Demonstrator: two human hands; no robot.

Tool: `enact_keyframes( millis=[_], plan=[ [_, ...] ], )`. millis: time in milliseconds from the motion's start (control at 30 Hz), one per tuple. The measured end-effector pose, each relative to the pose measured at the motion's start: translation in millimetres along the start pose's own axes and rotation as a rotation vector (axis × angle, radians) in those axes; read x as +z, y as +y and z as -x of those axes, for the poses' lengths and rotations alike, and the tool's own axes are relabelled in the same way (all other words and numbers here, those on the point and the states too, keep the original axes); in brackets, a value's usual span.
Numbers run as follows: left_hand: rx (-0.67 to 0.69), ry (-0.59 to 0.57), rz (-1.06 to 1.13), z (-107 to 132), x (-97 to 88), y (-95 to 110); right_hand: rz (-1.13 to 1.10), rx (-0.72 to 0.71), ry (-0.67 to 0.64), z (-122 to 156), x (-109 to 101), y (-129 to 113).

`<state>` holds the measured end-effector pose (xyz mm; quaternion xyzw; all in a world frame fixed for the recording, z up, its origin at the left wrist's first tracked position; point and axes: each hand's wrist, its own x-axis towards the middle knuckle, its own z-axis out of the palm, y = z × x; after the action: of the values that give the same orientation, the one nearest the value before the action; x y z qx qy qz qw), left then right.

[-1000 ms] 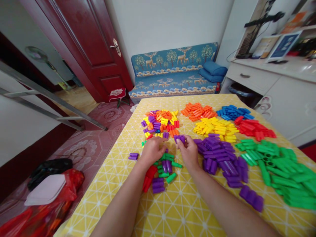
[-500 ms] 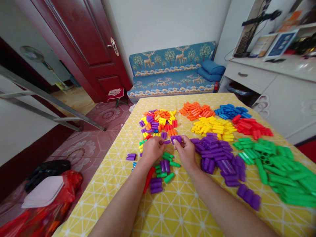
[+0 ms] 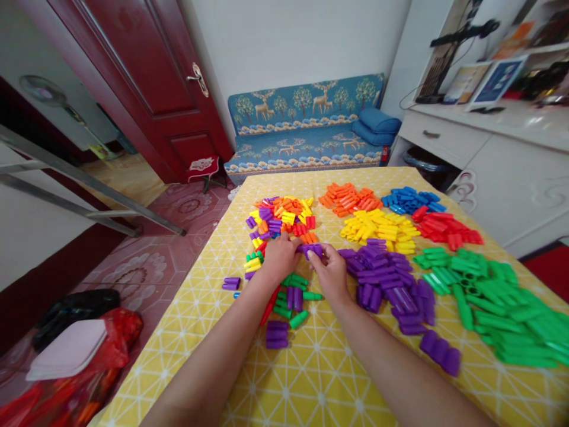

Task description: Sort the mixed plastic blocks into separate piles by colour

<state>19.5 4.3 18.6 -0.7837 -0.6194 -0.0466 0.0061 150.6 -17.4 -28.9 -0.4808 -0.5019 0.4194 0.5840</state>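
Observation:
Both my hands meet over the yellow tablecloth (image 3: 320,379), just below a mixed pile of coloured plastic pegs (image 3: 281,217). My right hand (image 3: 331,274) pinches a few joined purple pegs (image 3: 311,249). My left hand (image 3: 279,258) is closed, its fingertips pressed against the left end of those same purple pegs. Loose green, purple and red pegs (image 3: 291,299) lie under and just behind my wrists. A large purple peg pile (image 3: 391,281) sits right of my right hand.
Sorted piles fill the cloth: orange (image 3: 349,198), yellow (image 3: 380,228), blue (image 3: 411,200), red (image 3: 447,228), green (image 3: 493,296). A red door (image 3: 142,83) and red bag (image 3: 75,367) are on the left, a blue sofa (image 3: 306,130) behind, white cabinets (image 3: 502,160) on the right.
My left hand lifted from the loose pegs with a purple peg and moved to the purple pegs in my right hand. Both hands shifted slightly toward the mixed pile.

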Motion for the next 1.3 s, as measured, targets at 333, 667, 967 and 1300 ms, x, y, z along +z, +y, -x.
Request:
enact_keyframes(
  millis=[333, 667, 967, 1300],
  plan=[
    [0.050, -0.014, 0.110, 35.4, -2.0, 5.8, 0.194, -0.050, 0.050, -2.4, -3.6, 12.0],
    [0.074, 0.084, 0.266, 36.6, 11.5, 1.8, 0.204, -0.069, -0.032, 0.8, -4.1, 9.6],
    [0.037, 0.134, 0.325, 36.2, 15.9, 1.4, 0.598, -0.327, -0.051, -7.7, -26.2, -31.0],
    [0.052, 0.177, 0.494, 33.2, 24.4, -4.7, 1.420, -0.082, -0.204, -44.6, -83.8, -65.0]
  ],
)
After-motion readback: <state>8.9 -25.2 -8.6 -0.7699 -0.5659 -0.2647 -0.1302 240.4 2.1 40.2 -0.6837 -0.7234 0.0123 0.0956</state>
